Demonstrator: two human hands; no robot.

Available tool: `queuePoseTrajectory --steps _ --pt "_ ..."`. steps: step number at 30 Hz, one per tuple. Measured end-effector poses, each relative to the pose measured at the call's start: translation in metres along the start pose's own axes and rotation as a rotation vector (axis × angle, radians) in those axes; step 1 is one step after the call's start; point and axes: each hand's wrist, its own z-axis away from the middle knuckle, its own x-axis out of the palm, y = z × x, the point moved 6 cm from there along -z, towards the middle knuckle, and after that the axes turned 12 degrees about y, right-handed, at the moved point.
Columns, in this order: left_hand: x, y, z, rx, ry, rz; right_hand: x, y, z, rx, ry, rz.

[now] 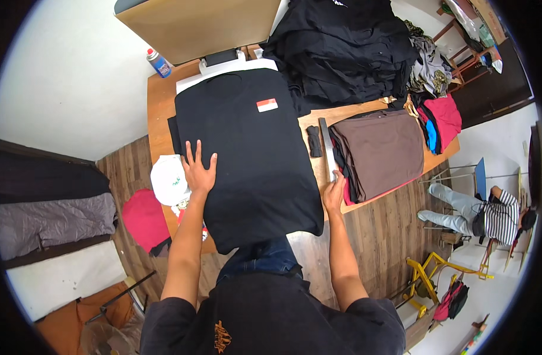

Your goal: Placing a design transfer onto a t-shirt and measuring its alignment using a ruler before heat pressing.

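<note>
A black T-shirt (249,155) lies spread flat before me, its collar at the far end and a small red-and-white patch (267,105) on its chest. My left hand (199,173) rests on the shirt's left edge with fingers spread, holding nothing. Beside that hand sits a bundled white cloth (166,179) with a green mark. To the right of the shirt, my right hand (334,193) grips the near end of a metal ruler (328,146). The ruler lies along the left side of a folded stack topped by a brown garment (384,151).
A wooden table (162,106) carries a dark rolled bundle (314,141), a large heap of black garments (342,53) and a spray can (159,63). A tan panel (200,26) rises behind the shirt. A person (479,215) in stripes stands at right near a yellow metal frame (424,275).
</note>
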Motion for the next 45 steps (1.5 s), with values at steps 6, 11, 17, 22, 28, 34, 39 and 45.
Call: queuePoseTrajectory --steps 6,11,17,22,28,34,39,45 --pt "-0.006 0.007 -0.003 0.027 0.045 0.022 -0.026 -0.042 0.012 -0.103 0.156 -0.133" --pt "-0.012 0.018 0.001 -0.028 -0.035 -0.020 -0.004 -0.116 0.026 -0.242 -0.059 -0.197" --pt "-0.007 0.053 0.004 0.064 0.060 0.063 0.033 -0.169 0.027 -0.379 -0.175 -0.083" --pt "0.012 0.130 -0.022 0.225 -0.035 0.271 0.047 -0.176 0.023 -0.413 -0.195 -0.059" --pt "0.032 0.177 -0.042 0.376 -0.259 0.364 0.034 -0.190 0.026 -0.438 -0.321 0.035" --pt "0.038 0.175 -0.037 0.362 -0.314 0.302 0.026 -0.189 0.027 -0.591 -0.357 0.149" --pt "0.033 0.175 -0.037 0.359 -0.308 0.294 0.027 -0.184 0.023 -0.606 -0.405 0.122" --pt "0.032 0.176 -0.037 0.351 -0.302 0.300 0.026 -0.179 0.026 -0.623 -0.458 0.113"
